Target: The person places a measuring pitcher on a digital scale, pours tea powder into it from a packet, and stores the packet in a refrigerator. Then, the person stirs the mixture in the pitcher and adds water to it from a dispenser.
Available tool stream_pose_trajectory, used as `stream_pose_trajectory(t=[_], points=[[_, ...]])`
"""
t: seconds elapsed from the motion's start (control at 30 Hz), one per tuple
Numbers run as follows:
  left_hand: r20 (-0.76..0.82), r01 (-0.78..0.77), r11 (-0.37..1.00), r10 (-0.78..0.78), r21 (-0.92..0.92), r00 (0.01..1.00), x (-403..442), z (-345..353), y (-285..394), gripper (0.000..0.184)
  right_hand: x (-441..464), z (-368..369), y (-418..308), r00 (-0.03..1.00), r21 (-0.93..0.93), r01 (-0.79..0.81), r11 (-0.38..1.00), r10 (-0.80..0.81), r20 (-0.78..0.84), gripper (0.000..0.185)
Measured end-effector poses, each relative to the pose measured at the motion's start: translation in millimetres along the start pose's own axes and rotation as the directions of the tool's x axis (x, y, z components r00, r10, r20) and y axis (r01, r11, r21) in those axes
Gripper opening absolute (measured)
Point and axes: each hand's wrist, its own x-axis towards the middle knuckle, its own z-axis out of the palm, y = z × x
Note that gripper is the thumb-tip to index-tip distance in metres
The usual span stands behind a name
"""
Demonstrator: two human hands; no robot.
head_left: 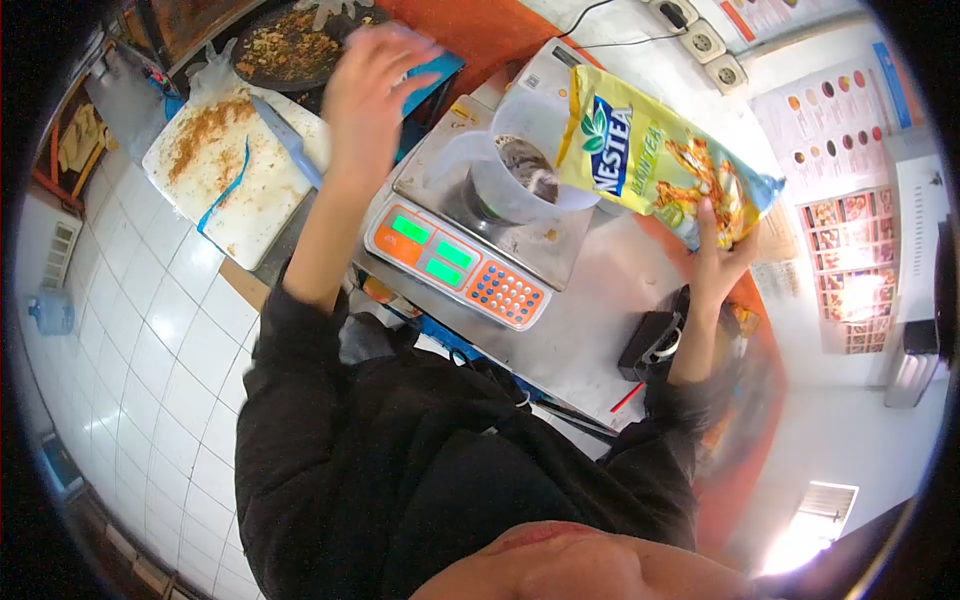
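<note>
My right hand [720, 262] grips the lower end of a yellow Nestea bag [640, 160], which is tilted with its other end at the rim of a clear plastic jug [490, 178]. Dark contents show inside the jug, which stands on the steel plate of an orange and white digital scale [458, 262] with lit green displays. My left hand [385, 70] is raised to the left of the jug, blurred by motion, with its fingers apart and nothing seen in it.
A white cutting board [225, 170] with brown crumbs, a blue-handled knife [285, 140] and a blue strip lies on the left. Behind it is a dark pan [290, 50] of food. A black box [650, 345] sits on the steel table [590, 345] at right. Power sockets [702, 42] line the back.
</note>
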Motion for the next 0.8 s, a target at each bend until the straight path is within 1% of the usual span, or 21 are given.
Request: stream_pose_trajectory(t=[0.03,0.07,0.1,0.17,0.2,0.23,0.3,0.33,0.37,0.43,0.47,0.5,0.57,0.6,0.63,0.67,0.7,0.77,0.8], points=[[-0.147,-0.067,0.998,0.065,-0.009,0.987,-23.1,-18.2,6.2,0.026,-2.7,6.4,4.8,0.998,0.049,0.002,0.999,0.001,-0.058,0.034],[-0.259,-0.051,0.998,0.041,-0.031,0.965,-46.1,-46.7,11.5,0.026,-4.5,14.8,14.7,0.987,0.154,0.076,0.985,-0.053,-0.149,0.039],[-0.395,-0.007,0.993,0.055,0.121,0.917,-66.4,-69.5,17.2,0.028,-5.4,17.9,16.6,0.99,0.152,0.072,0.986,-0.051,-0.135,0.039],[-0.575,-0.02,0.995,0.07,0.093,0.815,-108.5,-117.9,20.6,0.027,-10.0,19.8,19.9,0.996,0.165,0.009,0.986,0.006,-0.091,0.04],[-0.63,0.02,0.995,0.043,0.093,0.776,-128.5,-141.6,23.1,0.026,-11.9,21.8,23.0,0.997,0.122,-0.018,0.992,0.027,-0.071,0.042],[-0.682,0.054,0.994,0.023,0.092,0.731,-144.1,-158.6,27.7,0.026,-12.9,26.4,25.3,0.997,0.126,-0.018,0.992,0.027,-0.067,0.042],[-0.738,0.101,0.975,0.08,0.198,0.67,-165.8,-165.5,41.0,0.024,-15.4,38.5,26.0,0.971,0.277,0.06,0.959,0.009,-0.24,0.04],[-0.753,0.114,0.967,0.103,0.23,0.65,-171.1,-164.7,47.8,0.024,-17.1,42.6,20.5,0.966,0.314,0.031,0.949,0.052,-0.252,0.039],[-0.76,0.12,0.965,0.106,0.235,0.641,-173.5,-162.0,52.6,0.024,-16.0,43.9,18.9,0.969,0.318,0.022,0.948,0.058,-0.24,0.039],[-0.736,0.095,0.946,0.177,0.311,0.653,-172.8,-156.7,60.7,0.024,-12.8,42.9,20.0,0.985,0.193,0.017,0.981,0.016,-0.17,0.041],[-0.73,0.093,0.946,0.174,0.31,0.661,-170.5,-156.7,61.9,0.024,-10.0,43.5,32.4,0.982,0.233,0.062,0.971,-0.018,-0.186,0.041],[-0.734,0.089,0.946,0.18,0.311,0.654,-167.7,-154.0,62.6,0.024,-8.1,48.1,29.7,0.983,0.238,0.067,0.969,-0.023,-0.18,0.041],[-0.675,0.067,0.94,0.189,0.334,0.713,-164.2,-145.5,62.6,0.024,-10.1,52.5,22.6,0.967,0.301,0.044,0.953,0.035,-0.253,0.039],[-0.676,0.072,0.94,0.186,0.334,0.713,-164.4,-142.9,60.3,0.024,-8.7,48.3,25.6,0.981,0.267,-0.001,0.964,0.053,-0.187,0.039],[-0.652,0.053,0.949,0.171,0.309,0.738,-164.0,-141.8,57.5,0.024,-10.9,47.5,27.2,0.98,0.265,-0.004,0.964,0.056,-0.19,0.039],[-0.628,0.031,0.958,0.162,0.284,0.761,-162.1,-140.9,54.6,0.024,-12.0,48.7,29.4,0.969,0.251,0.012,0.968,0.05,-0.242,0.039],[-0.632,0.03,0.958,0.164,0.285,0.757,-159.2,-138.3,52.0,0.024,-10.9,50.7,30.6,0.957,0.237,0.028,0.971,0.043,-0.287,0.04],[-0.622,0.056,0.944,0.168,0.324,0.765,-158.2,-131.8,47.1,0.023,-9.4,50.9,27.3,0.966,0.26,0.021,0.965,0.047,-0.254,0.039],[-0.605,0.05,0.929,0.198,0.367,0.771,-156.2,-129.9,43.9,0.023,-8.5,50.1,25.9,0.97,0.285,0.018,0.958,0.053,-0.238,0.039]])
